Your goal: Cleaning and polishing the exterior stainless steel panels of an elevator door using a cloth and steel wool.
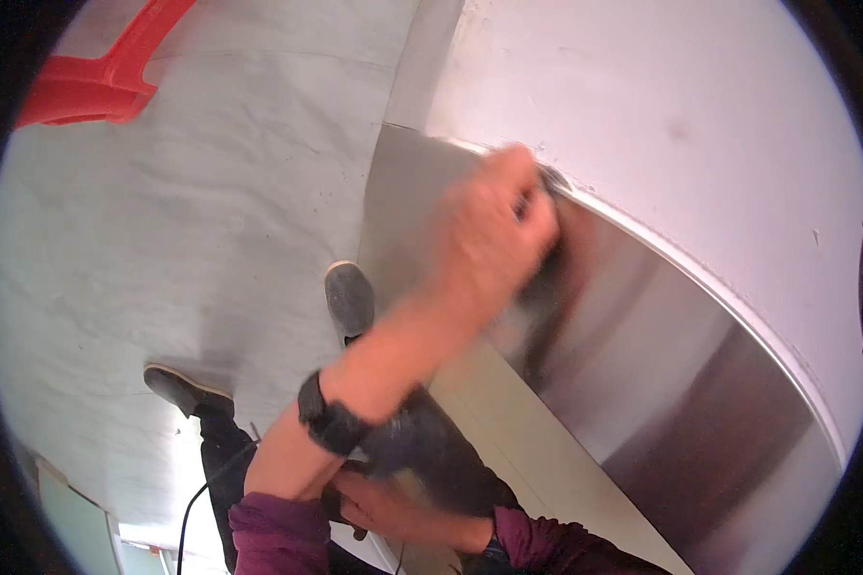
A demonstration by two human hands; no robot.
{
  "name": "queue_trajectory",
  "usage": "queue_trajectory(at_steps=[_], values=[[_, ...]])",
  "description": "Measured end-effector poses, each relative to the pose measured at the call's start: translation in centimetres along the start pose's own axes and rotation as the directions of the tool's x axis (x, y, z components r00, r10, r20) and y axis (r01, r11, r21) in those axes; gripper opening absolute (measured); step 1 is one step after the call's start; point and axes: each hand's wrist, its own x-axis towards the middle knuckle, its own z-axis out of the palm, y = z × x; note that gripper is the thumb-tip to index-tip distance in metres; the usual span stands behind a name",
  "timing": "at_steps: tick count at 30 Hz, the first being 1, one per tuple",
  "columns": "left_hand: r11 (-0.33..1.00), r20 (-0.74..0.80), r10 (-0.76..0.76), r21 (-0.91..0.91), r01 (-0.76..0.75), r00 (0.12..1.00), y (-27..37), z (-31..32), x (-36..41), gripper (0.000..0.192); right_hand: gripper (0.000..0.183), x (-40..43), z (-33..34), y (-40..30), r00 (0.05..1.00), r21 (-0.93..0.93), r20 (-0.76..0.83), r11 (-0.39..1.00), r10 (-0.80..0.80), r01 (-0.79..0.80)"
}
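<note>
My left hand (500, 223), blurred and with a black band at the wrist, is curled around a small dark object (555, 178) that I cannot make out. It is at the seam between a shiny metal panel (661, 323) and a white wall surface (654, 108). A pale bead or strip (661, 244) runs along that seam. Below my left forearm, my right hand (374, 503) is closed around a dark object (358, 533), mostly hidden by the forearm.
Part of a red plastic chair or stool (108, 86) stands on the grey floor (259, 180) at upper left. A black cable (187, 510) hangs at lower left. A pale ledge (525, 438) borders the metal panel. My dark shoes (349, 296) are on the floor.
</note>
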Motion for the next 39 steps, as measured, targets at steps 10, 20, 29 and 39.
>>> queue_trajectory(at_steps=[10,20,29,39], values=[[0.902,0.219,-0.404,-0.067,0.427,0.888,-2.5,-1.8,1.8,0.011,0.042,0.6,1.5,1.7,0.991,0.041,-0.087,0.994,-0.102,0.106],[0.968,0.098,-0.249,0.057,0.244,0.964,-4.4,-1.0,-1.3,0.009,0.025,0.5,0.2,0.9,0.970,0.018,-0.184,0.986,-0.161,0.167],[0.962,0.034,-0.255,0.112,0.249,0.966,-4.1,-1.1,-7.6,0.008,0.026,0.2,1.3,2.1,0.973,-0.013,-0.193,0.992,-0.128,0.128],[0.998,0.119,-0.066,0.016,0.065,0.991,1.0,-0.1,-9.9,0.008,0.026,-0.7,-2.0,-0.8,0.968,0.398,0.205,0.891,0.143,-0.216]])
